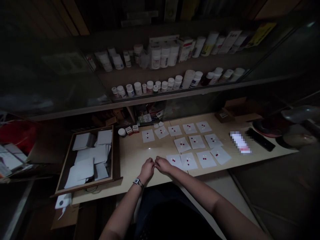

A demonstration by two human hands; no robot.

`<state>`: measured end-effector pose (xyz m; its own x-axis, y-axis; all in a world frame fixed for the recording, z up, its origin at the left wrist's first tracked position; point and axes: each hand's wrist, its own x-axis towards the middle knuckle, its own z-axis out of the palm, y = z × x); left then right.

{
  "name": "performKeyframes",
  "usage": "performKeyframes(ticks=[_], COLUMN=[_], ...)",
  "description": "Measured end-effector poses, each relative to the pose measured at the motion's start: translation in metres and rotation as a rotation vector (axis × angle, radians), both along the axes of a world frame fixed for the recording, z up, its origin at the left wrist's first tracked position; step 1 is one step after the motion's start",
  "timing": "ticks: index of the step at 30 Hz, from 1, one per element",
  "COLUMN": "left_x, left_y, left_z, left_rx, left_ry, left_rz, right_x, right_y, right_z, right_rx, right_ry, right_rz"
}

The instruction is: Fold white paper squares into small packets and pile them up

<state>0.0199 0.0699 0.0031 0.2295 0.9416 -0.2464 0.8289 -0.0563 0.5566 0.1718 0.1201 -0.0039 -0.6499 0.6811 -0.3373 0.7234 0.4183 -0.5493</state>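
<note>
Above the front part of the table, my left hand (147, 168) and my right hand (162, 165) meet fingertip to fingertip. Both are closed in a pinch, and whatever lies between the fingers is too small to make out. Just right of my right hand lies a white paper square (178, 165) with red and white pills on it. Several more such squares, among them one paper square (185, 149) in the middle row, are spread in rough rows, each bearing a few pills. A watch (138, 182) is on my left wrist.
An open drawer (116, 156) at left holds stacks of white paper (83, 141). A white-lidded jar (122, 132) and small boxes (135, 128) stand behind. Pill bottles (138, 88) line the shelves above. A phone (261, 139) and an open carton (226, 116) are at right.
</note>
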Motion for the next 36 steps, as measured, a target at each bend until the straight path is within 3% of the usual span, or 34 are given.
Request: performKeyframes(ticks=[5,9,20,28,33,36], left_x=[-0.002,0.000,-0.003,0.004,0.001,-0.001], left_y=[-0.006,-0.010,-0.014,-0.007,-0.001,0.000], left_z=[-0.006,-0.008,-0.019,-0.010,-0.007,-0.009], left_rx=[0.072,0.096,0.159,0.151,0.110,0.096], left_ry=[-0.105,-0.090,-0.088,0.007,-0.011,-0.046], left_rz=[0.012,0.073,0.077,0.140,0.108,0.199], right_x=[0.003,0.002,0.004,0.003,0.003,0.001], right_y=[0.004,0.007,0.010,0.006,0.004,0.004], right_z=[-0.005,-0.010,-0.017,-0.018,-0.023,-0.026], right_rx=[-0.022,-0.023,-0.046,-0.027,-0.023,-0.031], right_ry=[0.095,0.083,0.175,0.248,0.263,0.282], right_rz=[0.003,0.022,0.018,-0.052,-0.098,-0.143])
